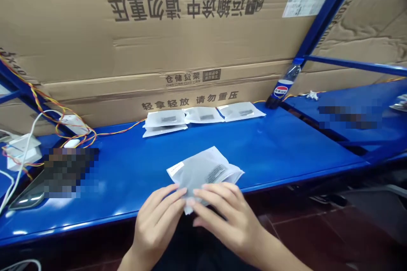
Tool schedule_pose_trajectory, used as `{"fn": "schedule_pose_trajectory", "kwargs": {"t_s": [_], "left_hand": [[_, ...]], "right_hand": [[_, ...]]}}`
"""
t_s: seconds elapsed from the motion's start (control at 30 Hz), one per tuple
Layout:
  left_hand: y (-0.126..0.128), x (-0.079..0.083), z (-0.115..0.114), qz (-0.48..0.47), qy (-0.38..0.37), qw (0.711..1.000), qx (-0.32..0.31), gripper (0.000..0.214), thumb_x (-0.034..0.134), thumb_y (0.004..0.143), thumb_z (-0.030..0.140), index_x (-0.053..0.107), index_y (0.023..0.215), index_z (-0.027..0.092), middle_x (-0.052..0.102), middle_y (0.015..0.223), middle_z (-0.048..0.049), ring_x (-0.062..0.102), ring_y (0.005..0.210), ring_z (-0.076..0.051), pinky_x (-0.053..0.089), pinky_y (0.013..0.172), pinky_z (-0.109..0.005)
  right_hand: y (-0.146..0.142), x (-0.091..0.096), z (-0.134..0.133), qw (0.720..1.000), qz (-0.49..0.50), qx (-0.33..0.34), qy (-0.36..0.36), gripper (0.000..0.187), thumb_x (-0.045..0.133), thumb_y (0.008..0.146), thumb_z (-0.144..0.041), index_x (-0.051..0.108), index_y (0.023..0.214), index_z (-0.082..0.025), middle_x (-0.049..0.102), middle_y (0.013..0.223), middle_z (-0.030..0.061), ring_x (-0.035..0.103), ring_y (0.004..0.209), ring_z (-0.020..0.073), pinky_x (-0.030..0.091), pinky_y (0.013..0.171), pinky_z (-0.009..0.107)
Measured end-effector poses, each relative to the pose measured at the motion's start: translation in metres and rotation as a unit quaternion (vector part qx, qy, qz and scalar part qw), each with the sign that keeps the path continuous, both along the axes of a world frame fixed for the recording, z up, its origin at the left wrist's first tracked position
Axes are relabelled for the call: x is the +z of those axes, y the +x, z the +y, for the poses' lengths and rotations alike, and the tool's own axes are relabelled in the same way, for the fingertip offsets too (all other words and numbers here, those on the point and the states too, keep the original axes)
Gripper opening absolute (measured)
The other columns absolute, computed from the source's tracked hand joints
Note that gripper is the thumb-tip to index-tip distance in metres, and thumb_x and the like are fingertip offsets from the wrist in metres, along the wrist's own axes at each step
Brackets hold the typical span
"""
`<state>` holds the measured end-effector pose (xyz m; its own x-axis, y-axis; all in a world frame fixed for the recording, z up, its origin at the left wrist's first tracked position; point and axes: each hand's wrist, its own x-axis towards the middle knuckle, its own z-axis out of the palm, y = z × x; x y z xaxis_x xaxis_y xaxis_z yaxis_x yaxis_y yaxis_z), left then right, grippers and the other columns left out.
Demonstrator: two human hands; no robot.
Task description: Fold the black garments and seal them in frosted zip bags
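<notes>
Both hands pinch the near edge of a frosted plastic bag (203, 168), which carries a white label at its left and dark print at its right. My left hand (162, 218) is closed on the bag's near left side. From the right, my right hand (227, 216) grips the same edge, its fingertips close to the left ones. The bag is tilted over the front edge of the blue shelf. What lies inside it cannot be made out. Toward the back, several similar frosted bags (205, 114) lie in a row.
A cola bottle (281, 89) leans by the blue post at the right. Pixelated dark flat objects lie at left (68, 171) and right. White adapters (23, 152) and tangled yellow-red wires (90, 134) are at the left. A large cardboard sheet (178, 46) stands behind the blue shelf (127, 169).
</notes>
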<state>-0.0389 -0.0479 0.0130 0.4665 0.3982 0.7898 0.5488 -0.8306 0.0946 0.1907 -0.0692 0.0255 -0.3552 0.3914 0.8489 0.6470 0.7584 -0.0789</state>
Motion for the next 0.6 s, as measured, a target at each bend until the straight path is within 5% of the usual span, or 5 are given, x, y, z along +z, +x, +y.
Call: {"fn": "schedule_pose_trajectory", "kwargs": {"t_s": [0.13, 0.23, 0.43, 0.6], "left_hand": [[0.006, -0.002, -0.004, -0.026, -0.024, 0.999, -0.008, 0.026, 0.069, 0.094, -0.001, 0.071, 0.109, 0.02, 0.084, 0.104, -0.0059, 0.08, 0.104, -0.026, 0.066, 0.091, -0.043], [0.002, 0.006, -0.005, -0.013, -0.028, 1.0, 0.005, 0.025, 0.067, 0.095, -0.001, 0.071, 0.105, 0.021, 0.085, 0.101, -0.0033, 0.081, 0.101, -0.024, 0.063, 0.095, -0.043], [-0.015, 0.014, -0.005, -0.032, -0.004, 0.999, 0.016, 0.022, 0.071, 0.093, -0.001, 0.074, 0.103, 0.019, 0.085, 0.1, -0.0054, 0.081, 0.104, -0.025, 0.058, 0.096, -0.042], [-0.02, 0.012, 0.004, -0.061, -0.037, 0.997, 0.014, 0.022, 0.067, 0.095, 0.001, 0.076, 0.098, 0.021, 0.085, 0.1, -0.0041, 0.081, 0.1, -0.024, 0.061, 0.092, -0.039]], "right_hand": [[-0.02, 0.0, 0.007, 0.998, 0.016, 0.052, 0.033, 0.026, 0.051, 0.106, -0.005, 0.076, 0.108, -0.012, 0.084, 0.096, 0.0058, 0.076, 0.094, 0.0187, 0.06, 0.087, 0.035], [-0.005, -0.005, 0.021, 0.998, 0.009, 0.066, 0.023, 0.026, 0.05, 0.108, -0.008, 0.075, 0.112, -0.012, 0.084, 0.102, 0.0084, 0.076, 0.103, 0.0211, 0.06, 0.087, 0.038], [0.058, -0.011, 0.052, 1.0, 0.012, -0.004, 0.001, 0.025, 0.064, 0.099, -0.004, 0.074, 0.115, -0.019, 0.084, 0.103, 0.0074, 0.078, 0.103, 0.0243, 0.058, 0.086, 0.04], [0.072, -0.001, 0.058, 0.998, -0.021, -0.062, -0.007, 0.02, 0.064, 0.1, -0.005, 0.072, 0.109, -0.02, 0.082, 0.101, 0.0065, 0.076, 0.102, 0.0253, 0.057, 0.088, 0.04]]}}
